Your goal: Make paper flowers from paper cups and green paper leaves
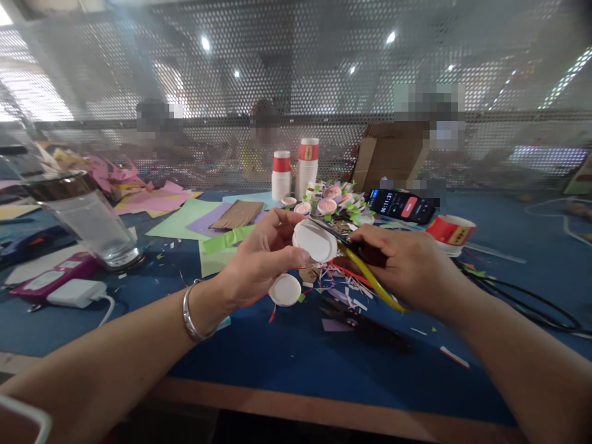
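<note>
Between the thumb and fingers of my left hand [263, 256] is a round white paper cup bottom [319, 242], its face tilted toward me. My right hand [398, 256] grips yellow-handled scissors [374, 280], whose dark blades lie at the upper right rim of the cup bottom. Whether the blades are parted I cannot tell. Below my left fingers, a second white disc [285, 290] rests on the blue table [296, 357]. Dark-handled pliers [365, 324] lie under my right hand, near paper scraps.
Two stacks of paper cups [308, 169] stand at the back, beside paper flowers [330, 200]. A phone [400, 205] and a red-and-white cup [451, 235] are on the right. Leftward are a glass [92, 222], a purple power strip [55, 277] and coloured paper [178, 217].
</note>
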`<state>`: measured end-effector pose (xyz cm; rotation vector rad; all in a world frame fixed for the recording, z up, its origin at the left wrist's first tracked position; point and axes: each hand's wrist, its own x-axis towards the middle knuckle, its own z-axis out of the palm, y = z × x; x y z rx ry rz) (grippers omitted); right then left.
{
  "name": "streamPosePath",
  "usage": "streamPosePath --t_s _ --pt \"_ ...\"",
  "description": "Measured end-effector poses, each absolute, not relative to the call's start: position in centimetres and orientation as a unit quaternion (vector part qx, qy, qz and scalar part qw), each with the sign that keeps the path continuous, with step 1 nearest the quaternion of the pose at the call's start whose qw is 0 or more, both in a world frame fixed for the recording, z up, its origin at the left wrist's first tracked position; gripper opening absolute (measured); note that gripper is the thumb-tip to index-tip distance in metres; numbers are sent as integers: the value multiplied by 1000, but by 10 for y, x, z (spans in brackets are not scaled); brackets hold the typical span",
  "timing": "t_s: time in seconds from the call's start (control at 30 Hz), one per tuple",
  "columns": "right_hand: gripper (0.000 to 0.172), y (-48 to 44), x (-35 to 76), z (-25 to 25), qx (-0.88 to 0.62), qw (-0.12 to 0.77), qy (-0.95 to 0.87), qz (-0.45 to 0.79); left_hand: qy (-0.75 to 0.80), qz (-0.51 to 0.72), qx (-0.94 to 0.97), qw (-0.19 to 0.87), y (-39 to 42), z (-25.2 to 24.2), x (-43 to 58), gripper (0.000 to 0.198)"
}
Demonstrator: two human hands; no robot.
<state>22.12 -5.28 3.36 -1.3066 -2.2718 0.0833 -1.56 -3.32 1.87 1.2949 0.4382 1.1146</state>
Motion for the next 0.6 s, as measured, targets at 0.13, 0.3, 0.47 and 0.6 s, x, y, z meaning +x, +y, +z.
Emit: streamPosePath --t_s 0.13,0.3,0.47,0.6 --pt "38 -53 222 35 -491 246 -835 29 202 484 558 643 -35 22 -15 41" --pt "42 -52 224 35 -499 233 -834 18 208 494 535 653 -34 22 -15 40" --pt "42 -51 224 32 -479 239 -844 -23 194 488 550 650 -33 20 -15 35" --pt "39 -53 225 31 -459 240 -854 -46 180 481 561 649 -32 18 -16 35"
